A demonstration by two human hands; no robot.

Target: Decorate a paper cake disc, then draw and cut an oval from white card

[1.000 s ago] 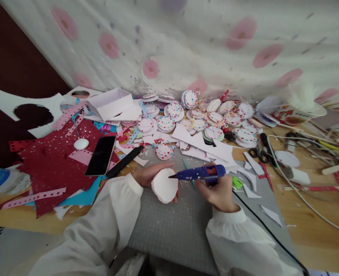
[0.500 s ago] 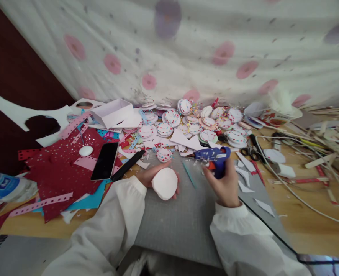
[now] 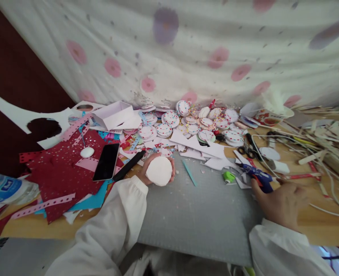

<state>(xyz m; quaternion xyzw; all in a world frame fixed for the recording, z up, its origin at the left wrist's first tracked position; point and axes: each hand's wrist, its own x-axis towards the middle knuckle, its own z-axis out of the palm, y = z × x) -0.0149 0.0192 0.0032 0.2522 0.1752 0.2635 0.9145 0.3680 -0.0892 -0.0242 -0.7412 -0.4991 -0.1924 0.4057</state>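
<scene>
My left hand [image 3: 153, 168], fingers curled, holds the white disc [image 3: 159, 171]. My right hand [image 3: 282, 203] has carried the glue gun [image 3: 257, 178] aside to the mat's [image 3: 198, 214] right edge; its grip: cannot tell.

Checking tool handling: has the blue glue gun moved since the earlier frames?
Yes. The glue gun went with the right hand from beside the white disc rightward, past the grey mat's right edge.

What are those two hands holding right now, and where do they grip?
The left hand cups a white paper disc from behind, fingers curled round its edge. The right hand is at the handle of the blue glue gun on the table; its grip cannot be told.
</scene>
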